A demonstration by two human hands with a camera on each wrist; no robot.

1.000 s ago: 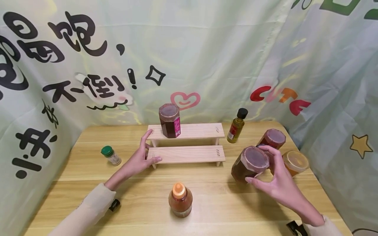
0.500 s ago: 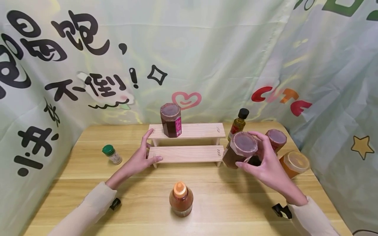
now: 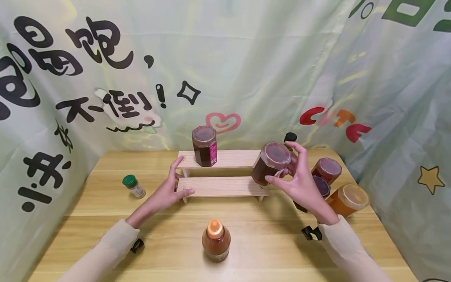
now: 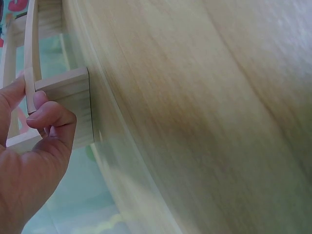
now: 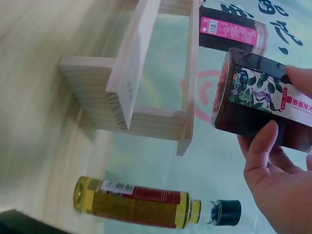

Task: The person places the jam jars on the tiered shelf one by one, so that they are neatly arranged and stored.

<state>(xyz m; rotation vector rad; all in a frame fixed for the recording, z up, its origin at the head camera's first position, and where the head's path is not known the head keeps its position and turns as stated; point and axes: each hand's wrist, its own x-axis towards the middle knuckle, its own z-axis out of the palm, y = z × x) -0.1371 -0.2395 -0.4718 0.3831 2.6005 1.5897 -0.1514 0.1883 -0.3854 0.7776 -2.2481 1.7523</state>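
Note:
My right hand [image 3: 302, 186] grips a dark octagonal jar [image 3: 266, 166] in the air, over the right end of a two-step wooden shelf [image 3: 215, 186]. In the right wrist view its label [image 5: 265, 91] shows leaves and pink writing; thumb and fingers hold its sides, clear of the boards. A similar jar with a pink label [image 3: 205, 150] stands on the upper step, towards the left. My left hand [image 3: 165, 192] holds the shelf's left end, thumb on top of the lower board. The left wrist view shows its curled fingers at the board's edge [image 4: 30, 87].
Right of the shelf stands an oil bottle [image 5: 141, 204], mostly hidden in the head view. Further right are a reddish jar [image 3: 327, 169], a dark-lidded jar [image 3: 321, 185] and an amber jar [image 3: 347, 201]. An orange-capped sauce bottle [image 3: 216, 243] stands in front; a green-capped shaker [image 3: 134, 187] is left.
My right hand has carried the jar left and towards the back, from beside the other jars to above the shelf's right end. The left hand keeps its hold on the shelf.

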